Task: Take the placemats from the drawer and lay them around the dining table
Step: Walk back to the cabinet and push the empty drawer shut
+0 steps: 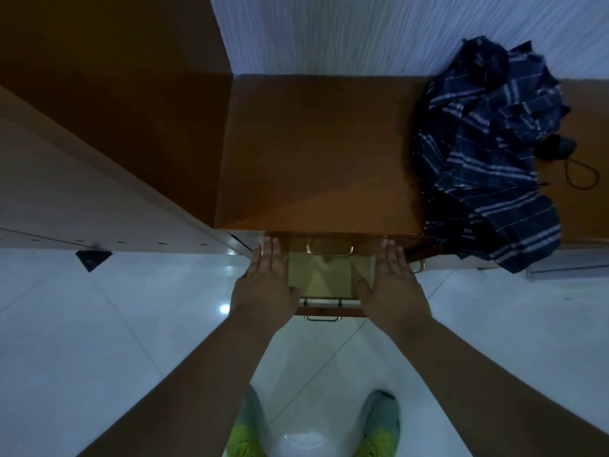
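We are looking straight down at a brown wooden cabinet [313, 153] with one drawer [324, 278] pulled out toward us over the pale tiled floor [115, 324]. Our left hand [263, 285] is lying along the drawer's left side and our right hand [392, 285] along its right side, both with fingers straight and together, pointing toward the cabinet. Neither hand is gripping anything; the palms are facing down and the fingertips are reaching up near the cabinet's front edge. We cannot tell whether the hands are resting on the drawer's sides or hovering just above them.

Between the hands, the drawer's inside is showing a flat yellowish surface [321, 275], which may be the placemats, though in this dim light we cannot tell them from the drawer's bottom. A brass handle [329, 249] is showing at the drawer's far end, under the cabinet's top edge, and another handle [322, 319] is sitting on the drawer's front nearest us.

On the cabinet top, to the right and well apart from the drawer, a dark blue striped cloth [487, 153] is lying crumpled, part of it hanging over the front edge. A thin black cord [581, 174] is lying just beside it. Our two shoes [380, 427] are standing on the floor below.
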Tool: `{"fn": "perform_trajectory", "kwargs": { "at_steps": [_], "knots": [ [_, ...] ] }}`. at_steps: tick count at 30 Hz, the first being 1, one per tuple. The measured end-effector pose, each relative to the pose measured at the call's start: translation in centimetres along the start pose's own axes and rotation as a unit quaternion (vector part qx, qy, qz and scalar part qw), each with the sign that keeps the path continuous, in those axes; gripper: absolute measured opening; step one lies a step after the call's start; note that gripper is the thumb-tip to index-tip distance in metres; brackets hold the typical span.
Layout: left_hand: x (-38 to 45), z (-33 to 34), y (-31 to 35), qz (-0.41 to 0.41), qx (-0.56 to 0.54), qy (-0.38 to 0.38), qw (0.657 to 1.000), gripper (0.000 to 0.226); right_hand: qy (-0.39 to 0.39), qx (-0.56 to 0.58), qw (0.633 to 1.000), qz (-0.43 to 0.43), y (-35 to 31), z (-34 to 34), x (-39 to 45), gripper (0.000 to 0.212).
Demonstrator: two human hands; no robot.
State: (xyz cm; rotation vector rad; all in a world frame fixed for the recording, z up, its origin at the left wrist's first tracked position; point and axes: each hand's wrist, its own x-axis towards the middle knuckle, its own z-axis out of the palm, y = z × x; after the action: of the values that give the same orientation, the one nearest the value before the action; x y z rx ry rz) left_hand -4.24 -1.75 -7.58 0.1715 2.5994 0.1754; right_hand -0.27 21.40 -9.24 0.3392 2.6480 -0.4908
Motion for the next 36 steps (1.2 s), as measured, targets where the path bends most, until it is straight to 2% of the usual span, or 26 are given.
{"fn": "perform_trajectory", "kwargs": {
  "at_steps": [3,8,9,11,12,13,14,15,16,17,18,19,21,23,26,28,30,31,36],
  "knots": [
    [-0.1,0.3,0.0,0.001,0.001,0.012,1.000,0.098,0.011,0.008,1.000,0.002,-0.2,0.4,0.0,0.085],
    [-1.5,0.7,-0.3,0.029,-0.028,0.045,0.998,0.094,0.055,0.005,0.997,-0.044,0.0,0.7,-1.5,0.083],
    [-1.7,0.8,-0.3,0.027,-0.063,0.052,0.996,0.091,0.063,0.009,0.997,-0.051,0.1,0.8,-1.8,0.082],
    [-2.4,0.7,0.0,-0.003,-0.235,0.053,0.970,0.073,0.065,0.052,0.996,-0.045,0.0,0.6,-2.4,0.076],
    [-3.0,0.8,0.3,-0.036,-0.369,0.047,0.927,0.059,0.051,0.127,0.990,-0.014,-0.2,0.6,-2.6,0.071],
    [-3.6,1.1,0.7,-0.087,-0.504,0.039,0.858,0.048,0.032,0.257,0.965,0.049,-0.5,0.8,-2.9,0.063],
    [-4.2,1.5,1.0,-0.160,-0.622,0.032,0.766,0.037,0.014,0.420,0.896,0.144,-0.7,0.8,-3.1,0.052],
    [-4.5,2.4,0.9,-0.235,-0.710,0.019,0.664,0.026,-0.009,0.568,0.787,0.241,-0.6,1.1,-3.1,0.038],
    [-4.7,3.7,0.6,-0.289,-0.772,0.002,0.566,0.022,-0.035,0.668,0.672,0.318,-0.1,1.9,-3.3,0.029],
    [-4.8,5.1,0.1,-0.321,-0.815,-0.011,0.483,0.023,-0.048,0.735,0.573,0.360,0.7,2.9,-3.5,0.027],
    [-4.9,6.4,-0.4,-0.338,-0.844,-0.021,0.417,0.021,-0.048,0.774,0.501,0.385,1.6,4.1,-3.7,0.027],
    [-4.9,7.5,-0.8,-0.344,-0.863,-0.030,0.369,0.015,-0.037,0.796,0.454,0.399,2.4,5.2,-3.8,0.026],
    [-4.7,9.5,-1.2,-0.353,-0.882,-0.039,0.309,0.010,-0.019,0.805,0.422,0.417,3.4,7.2,-4.0,0.026],
    [-4.3,10.9,-1.4,-0.364,-0.886,-0.045,0.283,0.014,-0.011,0.801,0.411,0.435,3.9,8.8,-3.9,0.052],
    [-3.3,12.2,-1.5,-0.356,-0.891,-0.056,0.277,0.016,0.005,0.810,0.390,0.438,4.4,10.5,-3.3,0.076],
    [-2.6,12.9,-1.7,-0.354,-0.889,-0.053,0.287,0.019,0.000,0.830,0.370,0.418,4.5,11.2,-2.7,0.071],
    [-2.1,13.1,-1.7,-0.344,-0.887,-0.053,0.303,0.039,-0.016,0.843,0.364,0.395,4.5,11.5,-2.1,0.049],
    [-1.9,13.2,-1.7,-0.339,-0.887,-0.053,0.308,0.048,-0.016,0.844,0.369,0.389,4.4,11.5,-2.0,0.045],
    [-1.6,12.9,-1.6,-0.341,-0.882,-0.051,0.320,0.051,-0.004,0.837,0.390,0.384,3.8,11.4,-1.9,0.045]
  ]
}}
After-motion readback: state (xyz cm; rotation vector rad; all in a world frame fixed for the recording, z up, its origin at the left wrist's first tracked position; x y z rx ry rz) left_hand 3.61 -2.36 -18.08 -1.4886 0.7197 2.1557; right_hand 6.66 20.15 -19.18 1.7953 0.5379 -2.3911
